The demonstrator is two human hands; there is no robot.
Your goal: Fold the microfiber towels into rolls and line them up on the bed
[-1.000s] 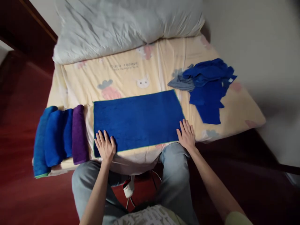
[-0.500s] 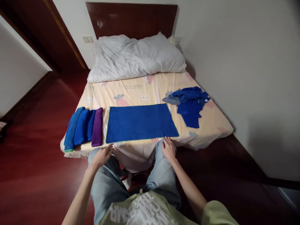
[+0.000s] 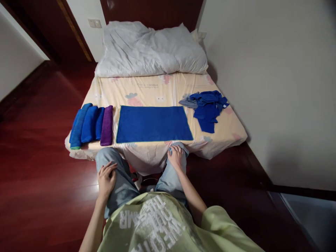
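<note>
A blue towel (image 3: 153, 124) lies spread flat near the front edge of the bed (image 3: 157, 89). To its left, rolled towels sit side by side: blue ones (image 3: 86, 124) and a purple one (image 3: 106, 125). A heap of loose blue cloths (image 3: 207, 106) lies at the right of the mattress. My left hand (image 3: 105, 179) rests flat on my left thigh, fingers apart, holding nothing. My right hand (image 3: 175, 157) rests on my right knee just below the towel's front edge, fingers loosely spread and empty.
A crumpled white duvet (image 3: 149, 49) covers the head of the bed against a dark wooden headboard (image 3: 154, 12). A white wall (image 3: 275, 87) runs along the right. Dark red wooden floor (image 3: 39, 157) surrounds the bed.
Both hands have left the blue towel and dropped back onto my legs. The view has pulled back from the bed, so the whole mattress and headboard now show.
</note>
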